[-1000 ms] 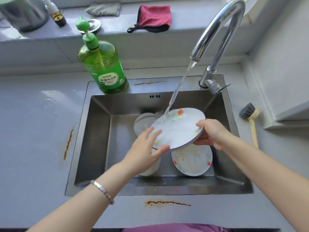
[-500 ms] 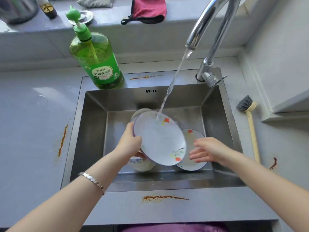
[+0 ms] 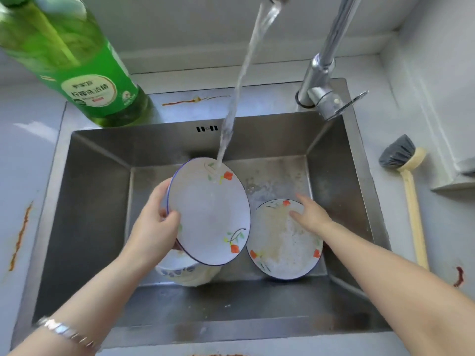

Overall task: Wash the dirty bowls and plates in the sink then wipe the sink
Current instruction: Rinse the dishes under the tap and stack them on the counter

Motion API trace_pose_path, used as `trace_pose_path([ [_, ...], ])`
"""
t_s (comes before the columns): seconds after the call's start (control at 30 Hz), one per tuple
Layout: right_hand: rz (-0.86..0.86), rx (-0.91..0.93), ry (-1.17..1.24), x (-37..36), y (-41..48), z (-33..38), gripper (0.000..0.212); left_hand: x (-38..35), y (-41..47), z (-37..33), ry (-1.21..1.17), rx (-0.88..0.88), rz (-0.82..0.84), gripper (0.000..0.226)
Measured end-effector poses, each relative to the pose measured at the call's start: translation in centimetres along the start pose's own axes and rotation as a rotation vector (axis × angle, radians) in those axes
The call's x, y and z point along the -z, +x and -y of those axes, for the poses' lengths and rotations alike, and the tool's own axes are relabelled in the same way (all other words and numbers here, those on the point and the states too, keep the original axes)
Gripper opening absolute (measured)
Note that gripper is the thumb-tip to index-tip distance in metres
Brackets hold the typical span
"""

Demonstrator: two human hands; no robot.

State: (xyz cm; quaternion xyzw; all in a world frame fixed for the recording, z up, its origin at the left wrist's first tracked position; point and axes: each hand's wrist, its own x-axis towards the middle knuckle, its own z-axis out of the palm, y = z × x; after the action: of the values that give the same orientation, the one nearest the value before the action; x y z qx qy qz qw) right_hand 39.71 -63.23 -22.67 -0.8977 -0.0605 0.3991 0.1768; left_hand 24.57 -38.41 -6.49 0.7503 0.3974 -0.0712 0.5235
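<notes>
My left hand (image 3: 154,224) grips the plate (image 3: 208,214) by its rim, tilted under the stream (image 3: 231,111) to rinse. My right hand (image 3: 312,214), fingers (image 3: 303,200) straight, touches the dirty plate (image 3: 282,250) lying in the sink (image 3: 97,201).

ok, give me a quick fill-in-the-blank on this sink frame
The left hand holds the tilted plate under running ____.
The right hand touches the soiled plate lying in the ____.
The detergent bottle is ____.
The dish brush lies on the person's ____ side.
Missing: water; sink; green; right
</notes>
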Motion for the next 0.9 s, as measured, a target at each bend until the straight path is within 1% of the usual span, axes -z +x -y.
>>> trace_pose_path([
  [0.1,0.006,-0.047,0.272,-0.3,1.4,-0.5,0.056,-0.5,0.5,0.7,-0.053,-0.002,-0.019,0.061],
  [0.17,0.008,-0.055,0.329,-0.2,1.6,-0.7,0.046,-0.7,0.6,1.0,-0.059,0.001,-0.027,0.06],
  [0.27,0.027,-0.105,0.346,-0.1,0.9,-0.7,0.032,-0.8,0.2,1.4,-0.079,0.021,-0.041,0.059],
  [0.37,0.002,-0.101,0.291,0.0,0.2,-0.4,0.025,-0.6,-0.8,1.7,-0.105,0.046,-0.061,0.06],
  [0.5,0.004,-0.028,0.14,0.3,-2.0,0.7,0.026,-0.3,-2.2,2.0,-0.117,0.069,-0.074,0.059],
  [0.57,0.017,0.019,0.084,0.7,-3.7,1.3,0.017,-0.3,-2.9,1.9,-0.134,0.082,-0.068,0.058],
  [0.63,0.0,0.042,0.081,1.4,-5.9,2.1,0.011,-0.2,-3.7,1.7,-0.149,0.099,-0.056,0.057],
  [0.73,-0.101,0.107,0.075,3.4,-9.6,3.1,0.015,-0.1,-5.0,1.4,-0.164,0.121,-0.032,0.059],
  [0.9,-0.352,0.256,-0.028,9.2,-16.0,4.1,0.032,-0.5,-6.7,0.7,-0.169,0.118,-0.006,0.06],
])
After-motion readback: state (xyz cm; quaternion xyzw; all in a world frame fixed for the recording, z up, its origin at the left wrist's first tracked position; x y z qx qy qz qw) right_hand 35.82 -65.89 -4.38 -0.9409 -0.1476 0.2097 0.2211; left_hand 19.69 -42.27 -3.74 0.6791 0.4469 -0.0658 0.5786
